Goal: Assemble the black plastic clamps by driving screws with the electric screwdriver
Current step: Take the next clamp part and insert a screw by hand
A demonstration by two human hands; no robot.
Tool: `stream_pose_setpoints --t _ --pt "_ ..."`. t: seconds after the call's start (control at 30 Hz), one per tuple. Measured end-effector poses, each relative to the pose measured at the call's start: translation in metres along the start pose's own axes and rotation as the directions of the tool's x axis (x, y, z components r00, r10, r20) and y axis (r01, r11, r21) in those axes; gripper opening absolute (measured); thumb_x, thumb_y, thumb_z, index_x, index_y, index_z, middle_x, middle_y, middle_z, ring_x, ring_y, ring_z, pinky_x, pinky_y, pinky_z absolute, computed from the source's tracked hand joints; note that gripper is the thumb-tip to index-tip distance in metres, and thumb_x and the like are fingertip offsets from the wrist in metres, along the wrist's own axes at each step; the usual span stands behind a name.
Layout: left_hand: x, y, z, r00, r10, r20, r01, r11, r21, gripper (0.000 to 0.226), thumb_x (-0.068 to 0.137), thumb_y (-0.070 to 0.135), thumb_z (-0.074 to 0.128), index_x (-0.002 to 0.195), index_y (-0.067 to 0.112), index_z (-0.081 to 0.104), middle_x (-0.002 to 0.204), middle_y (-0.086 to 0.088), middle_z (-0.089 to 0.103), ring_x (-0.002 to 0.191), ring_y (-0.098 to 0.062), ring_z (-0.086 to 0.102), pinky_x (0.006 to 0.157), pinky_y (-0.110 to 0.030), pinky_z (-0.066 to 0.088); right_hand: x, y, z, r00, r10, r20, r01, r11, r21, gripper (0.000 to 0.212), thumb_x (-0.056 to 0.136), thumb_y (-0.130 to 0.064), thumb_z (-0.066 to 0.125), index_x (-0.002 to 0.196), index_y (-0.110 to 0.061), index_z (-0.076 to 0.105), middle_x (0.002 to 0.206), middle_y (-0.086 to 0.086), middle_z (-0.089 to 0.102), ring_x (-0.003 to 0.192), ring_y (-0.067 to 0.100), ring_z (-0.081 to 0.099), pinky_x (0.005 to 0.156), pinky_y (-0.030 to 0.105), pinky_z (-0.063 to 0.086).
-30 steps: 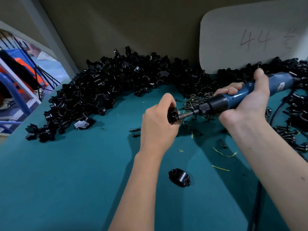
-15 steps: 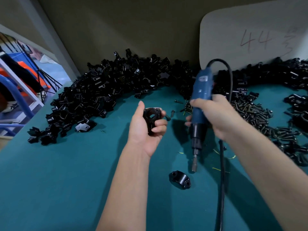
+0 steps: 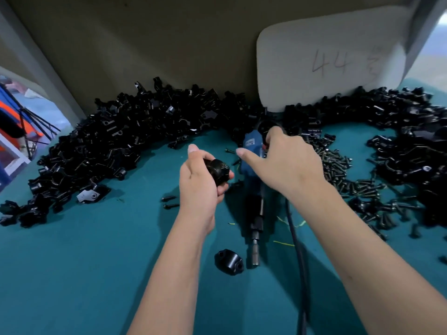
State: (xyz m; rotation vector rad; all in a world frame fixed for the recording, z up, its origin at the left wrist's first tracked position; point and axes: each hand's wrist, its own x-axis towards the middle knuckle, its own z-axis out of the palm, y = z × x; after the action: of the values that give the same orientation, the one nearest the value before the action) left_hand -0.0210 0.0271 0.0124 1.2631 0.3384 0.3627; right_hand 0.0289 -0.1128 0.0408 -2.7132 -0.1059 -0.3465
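My left hand (image 3: 198, 187) grips a black plastic clamp (image 3: 217, 169) above the teal table (image 3: 72, 274). The blue and black electric screwdriver (image 3: 252, 209) lies on the table, its bit pointing toward me. My right hand (image 3: 285, 163) is spread over its blue rear end, thumb out and fingers loose, not gripping it. A single clamp half (image 3: 228, 261) rests just left of the bit tip. Loose black screws (image 3: 338, 170) are heaped to the right of my right hand.
Big piles of black clamp parts curve along the back left (image 3: 108, 146) and the right (image 3: 416, 146). A white board (image 3: 326, 64) marked "44" leans on the wall. The screwdriver's cable (image 3: 298, 262) runs toward me. Two screws (image 3: 170, 201) lie left of my left wrist.
My right hand has laid the screwdriver down on the table and loosened its grip. My left hand has turned the clamp and still holds it.
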Motion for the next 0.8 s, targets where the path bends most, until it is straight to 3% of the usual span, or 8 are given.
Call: stream_pose_setpoints --t 0.1,0.2,0.3,0.4,0.5,0.6,0.67,0.8 --pt "-0.01 -0.005 0.017 0.999 0.024 -0.036 -0.02 0.993 0.118 0.046 0.105 0.058 0.032 0.083 0.025 0.054 0.065 -0.007 0.068 0.043 -0.014 0.047 0.04 -0.021 0.037 0.001 -0.001 -0.022 0.986 -0.122 0.116 0.085 0.955 0.285 0.054 0.089 -0.076 0.055 0.093 -0.023 0.064 0.08 -0.001 0.066 0.076 0.021 0.061 0.065 0.035 0.049" --pt "-0.017 -0.001 0.049 0.999 -0.043 -0.012 0.044 0.993 0.108 0.062 0.101 0.071 0.028 0.111 0.025 0.068 0.109 -0.006 0.076 0.088 -0.019 0.072 0.076 -0.036 0.059 -0.003 0.009 -0.046 0.906 -0.363 0.216 0.187 0.803 0.566 0.031 0.094 -0.058 0.065 0.091 -0.028 0.073 0.072 0.006 0.065 0.054 0.015 0.059 0.05 0.033 0.051" --pt "-0.02 0.011 0.084 0.943 -0.187 0.275 0.227 0.966 -0.12 0.082 0.095 0.082 0.019 0.107 0.016 0.066 0.087 -0.007 0.071 0.062 -0.018 0.067 0.054 -0.027 0.052 -0.002 0.04 -0.066 0.924 -0.359 0.132 0.218 0.779 0.588 0.008 0.095 -0.029 0.074 0.094 -0.021 0.072 0.077 0.004 0.068 0.051 0.019 0.062 0.045 0.028 0.048" --pt "-0.03 0.012 0.133 0.882 -0.241 0.404 0.286 0.957 -0.052 0.089 0.094 0.082 0.018 0.126 0.006 0.052 0.1 -0.013 0.067 0.076 -0.024 0.069 0.062 -0.033 0.057 0.003 0.085 -0.09 0.965 -0.243 0.096 0.163 0.848 0.505 0.002 0.093 -0.021 0.076 0.093 -0.022 0.074 0.076 0.004 0.069 0.045 0.015 0.061 0.045 0.024 0.047" --pt "-0.049 -0.003 0.181 0.896 -0.127 0.425 -0.015 0.949 0.316 0.069 0.099 0.075 0.019 0.12 0.016 0.05 0.119 -0.004 0.062 0.11 -0.025 0.063 0.099 -0.051 0.053 0.012 0.137 -0.117 0.986 -0.027 0.165 -0.016 0.968 0.249 0.009 0.095 -0.03 0.074 0.086 -0.027 0.075 0.071 0.0 0.07 0.041 0.011 0.063 0.049 0.025 0.047" --pt "-0.071 -0.013 0.216 0.852 -0.094 0.515 -0.143 0.904 0.402 0.052 0.094 0.076 0.022 0.097 0.03 0.047 0.107 -0.001 0.061 0.107 -0.028 0.062 0.101 -0.055 0.05 0.021 0.184 -0.137 0.971 0.204 0.123 -0.201 0.979 -0.033 0.011 0.093 -0.029 0.076 0.087 -0.021 0.08 0.06 -0.001 0.065 0.057 0.019 0.064 0.064 0.025 0.044" --pt "-0.079 -0.023 0.234 0.812 -0.187 0.553 -0.067 0.912 0.406 0.063 0.083 0.081 0.022 0.098 0.026 0.05 0.111 -0.009 0.064 0.111 -0.035 0.063 0.102 -0.056 0.05 0.025 0.206 -0.141 0.949 0.314 0.012 -0.308 0.937 -0.164 0.013 0.092 -0.021 0.074 0.095 -0.011 0.08 0.079 0.012 0.07 0.082 0.032 0.064 0.076 0.031 0.049" --pt "-0.086 -0.043 0.252 0.789 -0.214 0.575 -0.038 0.918 0.394 0.059 0.089 0.073 0.029 0.096 0.02 0.056 0.111 -0.014 0.067 0.111 -0.039 0.064 0.102 -0.056 0.051 0.027 0.211 -0.133 0.941 0.309 -0.139 -0.327 0.936 -0.133 0.009 0.086 -0.013 0.071 0.09 -0.014 0.08 0.101 0.018 0.075 0.101 0.038 0.067 0.09 0.038 0.054"
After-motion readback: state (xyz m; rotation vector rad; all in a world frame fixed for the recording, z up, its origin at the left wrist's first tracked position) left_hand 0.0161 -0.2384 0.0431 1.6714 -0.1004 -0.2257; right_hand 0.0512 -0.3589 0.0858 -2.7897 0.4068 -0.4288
